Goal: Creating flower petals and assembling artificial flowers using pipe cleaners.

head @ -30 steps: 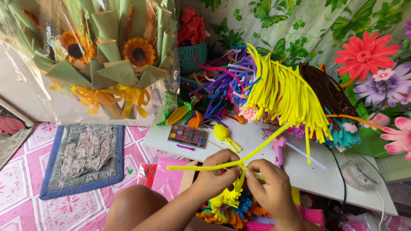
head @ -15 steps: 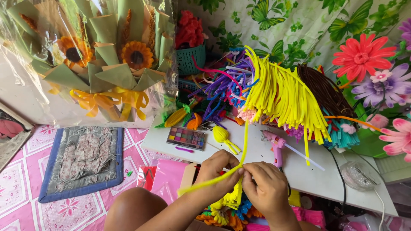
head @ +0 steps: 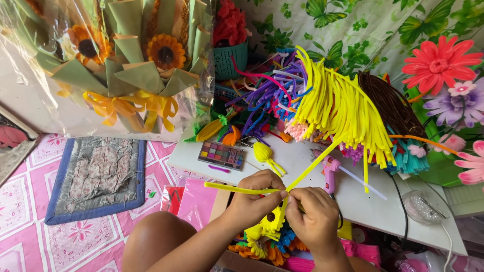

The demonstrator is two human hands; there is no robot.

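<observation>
L hand [head: 254, 194] & R hand [head: 315, 214] pinched tight on yellow pipe cleaner [head: 237, 188] where it bends, above small sunflower [head: 271, 220], w/ glue gun [head: 330, 171] near on white table [head: 302, 161].

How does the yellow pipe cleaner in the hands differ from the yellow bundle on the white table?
The yellow pipe cleaner is a single strand, bent into an angle and pinched between the left hand and right hand. The yellow bundle is many strands lying loose and untouched, fanned over the other colours on the white table. The strand is held over small yellow flowers; the bundle rests on the pile. Both are the same fuzzy bright yellow.
</observation>
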